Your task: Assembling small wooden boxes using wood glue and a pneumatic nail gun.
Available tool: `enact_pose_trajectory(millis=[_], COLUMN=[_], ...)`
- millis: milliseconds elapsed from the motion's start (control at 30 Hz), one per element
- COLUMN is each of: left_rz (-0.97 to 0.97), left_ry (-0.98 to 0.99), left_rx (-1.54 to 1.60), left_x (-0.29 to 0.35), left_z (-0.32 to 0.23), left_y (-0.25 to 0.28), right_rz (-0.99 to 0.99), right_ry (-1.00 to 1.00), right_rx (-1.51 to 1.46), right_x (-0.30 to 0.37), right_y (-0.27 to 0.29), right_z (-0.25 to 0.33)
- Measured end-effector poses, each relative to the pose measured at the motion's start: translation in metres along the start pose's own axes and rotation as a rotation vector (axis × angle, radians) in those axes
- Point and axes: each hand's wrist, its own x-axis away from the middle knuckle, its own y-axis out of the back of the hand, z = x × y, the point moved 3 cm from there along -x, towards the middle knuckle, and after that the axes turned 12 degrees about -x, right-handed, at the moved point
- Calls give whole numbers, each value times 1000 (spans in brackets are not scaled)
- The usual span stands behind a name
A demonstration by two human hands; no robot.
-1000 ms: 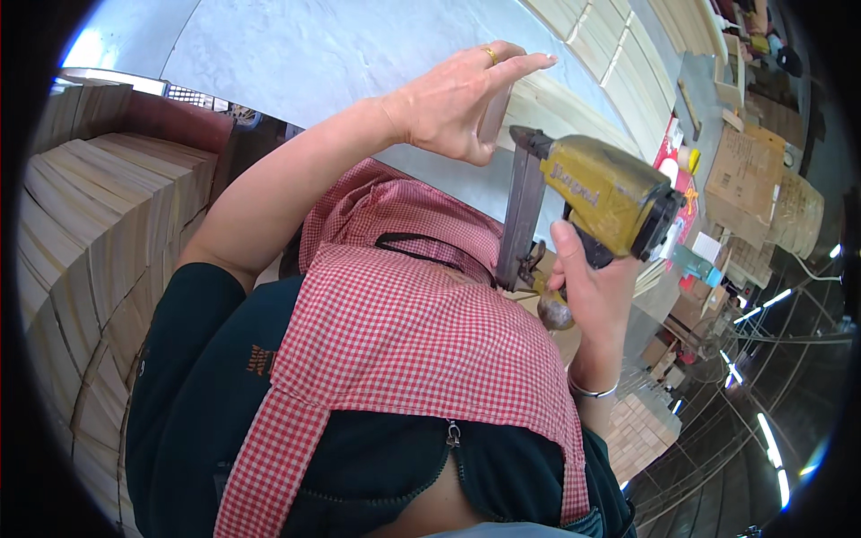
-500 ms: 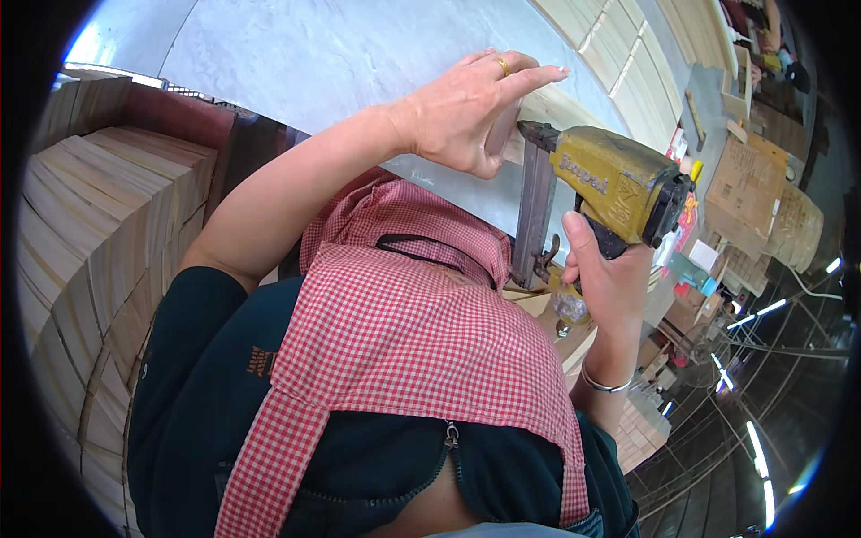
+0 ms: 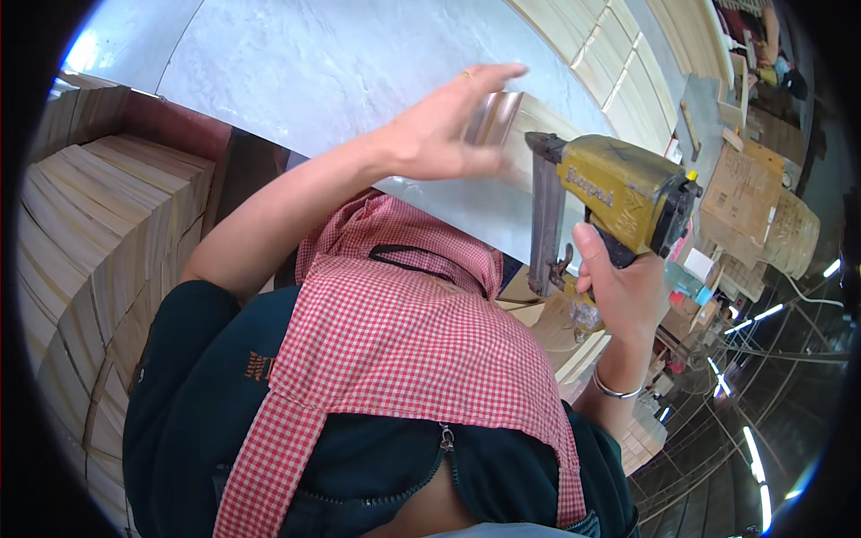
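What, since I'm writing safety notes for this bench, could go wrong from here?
The left hand is close to the nose of the nail gun in the right hand, so a stray nail might strike its fingers. Those fingers are spread around a wooden piece, but blur hides whether they grip it; if loose, it could shift.

Ahead and left of the grip [image 3: 625, 289] spreads a pale grey, marble-patterned tabletop [image 3: 269, 76]. Farther left of the grip rise stacked wooden boards [image 3: 117, 211]. To its right sits a brown cardboard box [image 3: 743, 186]; farther right, lit fluorescent tubes [image 3: 754, 455] line a dark ceiling [image 3: 803, 386].
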Motion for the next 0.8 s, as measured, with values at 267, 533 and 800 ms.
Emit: enact_pose_trajectory(millis=[267,533,800], left_rz=[-12,-84,-101], left_ry=[615,632,609], left_rx=[227,309,313], left_x=[-22,-24,-23], left_z=[6,4,5], left_y=[-14,-21,-21], right_rz=[-23,41,81], right_ry=[-29,-14,-60], right_rx=[-21,28,47], right_x=[-25,-42,-49], right_y=[9,11,15], right_z=[5,11,14])
